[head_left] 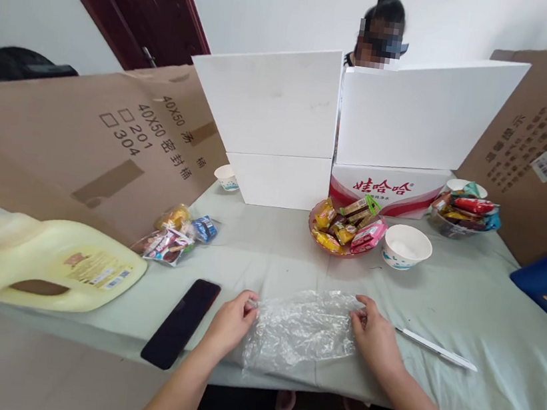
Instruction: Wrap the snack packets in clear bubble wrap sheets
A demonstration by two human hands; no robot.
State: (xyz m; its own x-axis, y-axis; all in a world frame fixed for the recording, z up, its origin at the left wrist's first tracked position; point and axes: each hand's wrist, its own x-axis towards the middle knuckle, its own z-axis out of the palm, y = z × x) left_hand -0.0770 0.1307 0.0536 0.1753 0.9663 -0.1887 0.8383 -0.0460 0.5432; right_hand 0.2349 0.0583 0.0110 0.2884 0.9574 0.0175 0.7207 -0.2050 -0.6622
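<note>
While our left hand point(231, 320) and right hand point(374, 336) pinch the empty bag point(300, 329) at the table's point(467, 304) near edge, the snacks point(346, 228) sit unpacked.

Cloth-covered table point(466, 311); on it phone point(181, 322), jug point(57, 264), knife point(436, 348), plastic bag point(302, 330).

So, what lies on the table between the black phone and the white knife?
In the head view, the clear plastic bag lies between phone and knife, pinched by the left hand and right hand.
</note>
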